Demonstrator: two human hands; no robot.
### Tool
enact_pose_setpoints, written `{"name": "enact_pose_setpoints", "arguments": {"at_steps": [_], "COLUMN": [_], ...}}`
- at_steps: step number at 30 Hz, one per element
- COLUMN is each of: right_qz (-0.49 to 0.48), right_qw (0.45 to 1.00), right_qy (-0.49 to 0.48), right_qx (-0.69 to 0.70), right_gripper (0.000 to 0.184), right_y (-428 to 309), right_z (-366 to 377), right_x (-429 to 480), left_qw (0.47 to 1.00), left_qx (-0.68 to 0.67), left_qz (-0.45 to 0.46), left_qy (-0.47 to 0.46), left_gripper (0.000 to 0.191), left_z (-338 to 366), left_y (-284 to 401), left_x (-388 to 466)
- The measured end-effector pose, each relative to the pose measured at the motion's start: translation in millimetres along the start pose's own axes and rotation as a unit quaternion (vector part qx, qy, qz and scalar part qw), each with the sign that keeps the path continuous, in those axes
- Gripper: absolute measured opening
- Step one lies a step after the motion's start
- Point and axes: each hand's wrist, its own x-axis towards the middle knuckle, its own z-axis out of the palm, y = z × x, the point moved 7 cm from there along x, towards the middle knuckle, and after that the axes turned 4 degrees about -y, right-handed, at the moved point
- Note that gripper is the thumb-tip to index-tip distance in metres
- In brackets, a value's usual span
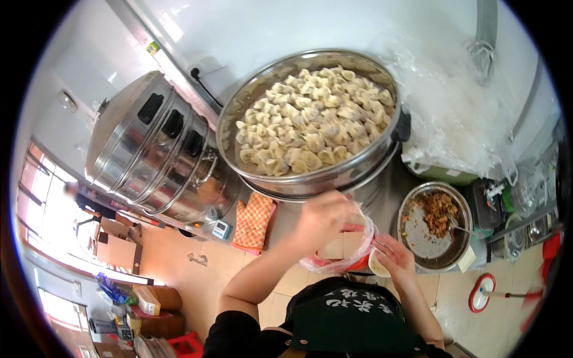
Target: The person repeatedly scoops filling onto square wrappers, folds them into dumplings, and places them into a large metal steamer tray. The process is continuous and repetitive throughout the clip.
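Note:
My left hand [324, 219] is raised over a clear plastic bag [368, 232], just in front of the large round steamer tray [286, 181]. Its fingers are blurred, so what they hold is unclear. Inside the open bag lie pale square sheets, probably dough wrappers [344, 245], with red material around them. My right hand [396, 255] is at the bag's right edge, fingers bent, above a small pale round cup or bowl [379, 265]. Whether it grips either one I cannot tell. Many folded wontons [313, 121] cover the tray's floor.
A steel bowl [403, 237] of minced filling [441, 215] with a spoon [465, 230] stands at right. Stacked steamers [147, 147] rise at left. An orange checked oven mitt [253, 223] and a timer [220, 229] lie near the counter's edge. Plastic sheeting [452, 103] hangs behind.

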Motion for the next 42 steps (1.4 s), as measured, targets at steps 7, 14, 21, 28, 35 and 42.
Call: {"name": "enact_pose_setpoints", "arguments": {"at_steps": [7, 14, 21, 28, 35, 42], "right_qz": [0.027, 0.066, 0.047, 0.129, 0.132, 0.148], "right_qw": [0.996, 0.988, 0.980, 0.951, 0.942, 0.943], "right_qy": [0.085, 0.137, 0.176, 0.246, 0.277, 0.233], "right_qx": [-0.015, -0.019, -0.082, -0.133, -0.133, -0.187], "right_gripper": [0.044, 0.041, 0.034, 0.037, 0.033, 0.034], "right_y": [18.2, 37.1, 39.6, 39.7, 37.0, 5.2], "right_z": [-38.7, -37.4, -43.8, -26.8, -27.0, -20.5], "right_x": [-36.6, -58.2, -70.2, -88.1, -83.0, -53.6], "left_qw": [0.971, 0.930, 0.875, 0.855, 0.838, 0.875], "left_qx": [0.225, 0.337, 0.399, 0.403, 0.412, 0.369], "left_qz": [-0.084, -0.142, -0.270, -0.325, -0.353, -0.312], "left_qy": [0.022, -0.037, 0.044, 0.039, 0.056, 0.031], "left_gripper": [0.009, 0.011, 0.012, 0.012, 0.013, 0.015], "left_z": [-132.8, -156.6, -202.6, -194.9, -202.5, -240.5], "left_y": [-88.6, -216.1, -293.1, -335.0, -360.3, -327.2], "left_x": [80.6, 124.5, 148.7, 166.1, 169.6, 173.9]}}
